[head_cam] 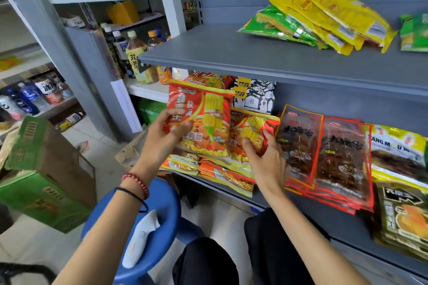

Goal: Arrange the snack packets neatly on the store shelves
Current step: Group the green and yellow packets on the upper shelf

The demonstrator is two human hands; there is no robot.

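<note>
While the left grip (172,131) pinches a red packet (203,111) at its 9 o'clock edge, the right grip (266,159) clasps a second packet (253,129) at 3 o'clock over the shelf (328,222); edges should be squared before release.

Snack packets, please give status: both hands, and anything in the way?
Left hand grips large orange packet. Right hand grips smaller orange packet. Dark red packets lie close on the right, no block.

Blue stool (167,201), green ctns (30,143), drink btls (137,56)
</note>
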